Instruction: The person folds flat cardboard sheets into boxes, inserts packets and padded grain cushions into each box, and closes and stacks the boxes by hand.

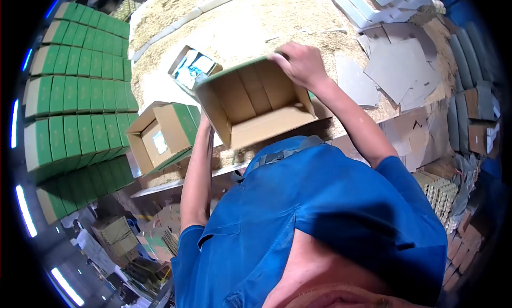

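Right hand (pixel 305 65): yours is closed over the rim at the carton's upper right corner, thumb on the near side, fingers mostly hidden behind.
Left hand (pixel 205 124): at the carton's left wall, largely hidden behind it (you can't tell from here how far it is closed).
Open carton (pixel 258 97): frame centre, tilted, its brown inside facing you.
Second carton (pixel 178 121): left of centre, beside your left forearm, with a pale packet (pixel 159 142) inside.
Small box (pixel 216 69): just past the held carton's upper left corner, holding blue-and-white packets (contact is unclear).
Table edge (pixel 173 185): runs below both cartons, near your blue shirt (pixel 320 185).
Room: flecked tabletop (pixel 298 14) stretches toward top centre; grey sheets (pixel 397 65) bound it at right, stacked green cartons (pixel 74 89) at far left.
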Tool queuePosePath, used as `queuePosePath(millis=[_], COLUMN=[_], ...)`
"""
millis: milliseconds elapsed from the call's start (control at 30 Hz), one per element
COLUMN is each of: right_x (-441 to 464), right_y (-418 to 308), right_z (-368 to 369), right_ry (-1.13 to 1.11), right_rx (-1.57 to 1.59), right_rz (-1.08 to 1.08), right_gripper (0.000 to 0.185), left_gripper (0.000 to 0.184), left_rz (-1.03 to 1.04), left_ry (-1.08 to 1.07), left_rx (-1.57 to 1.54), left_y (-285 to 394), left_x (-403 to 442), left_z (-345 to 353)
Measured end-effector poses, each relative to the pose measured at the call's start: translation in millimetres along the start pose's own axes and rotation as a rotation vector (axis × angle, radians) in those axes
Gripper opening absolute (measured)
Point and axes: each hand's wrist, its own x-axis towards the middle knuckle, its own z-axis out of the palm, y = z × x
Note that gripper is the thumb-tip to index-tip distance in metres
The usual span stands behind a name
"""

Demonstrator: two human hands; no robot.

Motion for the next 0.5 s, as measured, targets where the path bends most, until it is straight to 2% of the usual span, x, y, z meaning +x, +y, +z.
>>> queuePosePath(millis=[100,133,167,233,300,333,367,400,433,467,500], right_x=[23.0,21.4,21.0,26.4,19.4,26.9,36.2,49.0,54.7,60.2,69.3], right_y=[15.7,22.2,26.2,17.7,21.3,26.8,32.0,50.7,77.6,105.1,125.9], right_z=[29.4,36.9,39.6,40.3,43.4,39.8,36.2,27.6,35.0,45.4,48.1], right_ry=[-0.208,-0.341,-0.361,-0.468,-0.413,-0.499,-0.584,-0.688,-0.555,-0.418,-0.332], right_rx=[-0.149,-0.109,-0.015,-0.117,-0.079,-0.018,0.045,0.222,0.291,0.359,0.267], right_rz=[0.190,0.290,0.296,0.309,0.275,0.312,0.348,0.526,0.684,0.837,0.847], right_gripper=[0.046,0.048,0.051,0.053,0.055,0.057,0.059,0.053,0.048,0.042,0.027], left_gripper=[0.053,0.055,0.057,0.066,0.074,0.073,0.068,0.063,0.059,0.059,0.049], left_rz=[-0.138,-0.179,-0.218,-0.229,-0.242,-0.094,-0.065,-0.124,-0.183,-0.178,-0.153], left_ry=[-0.023,-0.031,-0.039,0.016,-0.099,-0.073,0.007,0.016,0.027,0.035,0.011], left_rx=[0.263,0.352,0.440,0.054,0.046,0.345,0.626,0.475,0.322,0.319,0.357], left_y=[-37.5,-46.8,-51.1,3.8,1.9,6.8,-3.3,-10.2,-9.7,-7.9,-4.9], left_x=[8.9,10.6,8.2,-46.0,-55.9,-66.3,-57.3,-52.1,-51.5,-50.6,-51.1], left_z=[-26.1,-33.0,-35.2,7.1,-2.4,16.8,13.2,4.9,5.2,7.0,9.8])
